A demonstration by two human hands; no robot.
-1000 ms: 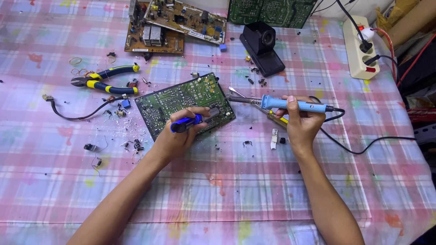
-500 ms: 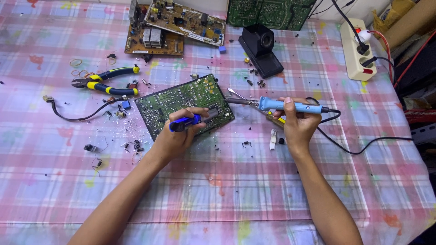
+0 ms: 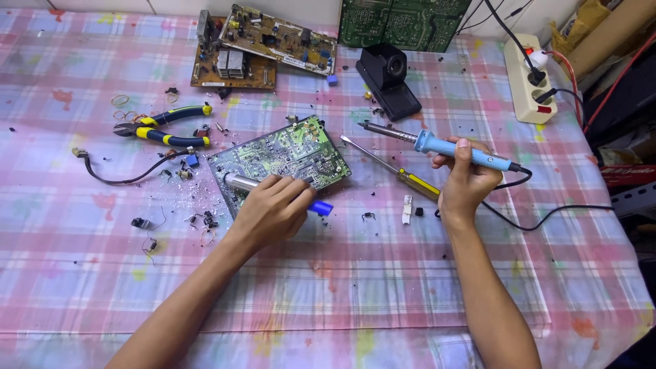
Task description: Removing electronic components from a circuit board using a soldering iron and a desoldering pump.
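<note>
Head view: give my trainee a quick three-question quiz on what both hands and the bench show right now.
1. True or false: the right hand holds the blue-handled soldering iron with its tip lifted off the green circuit board.
2. Which tool does the left hand hold over the board?
A. the yellow-handled pliers
B. a silver-barrelled pump with a blue end
C. the yellow-handled screwdriver
3. Fill in: the screwdriver lies on the cloth between the board and the ____ hand.

Key: 1 true; 2 B; 3 right.
</note>
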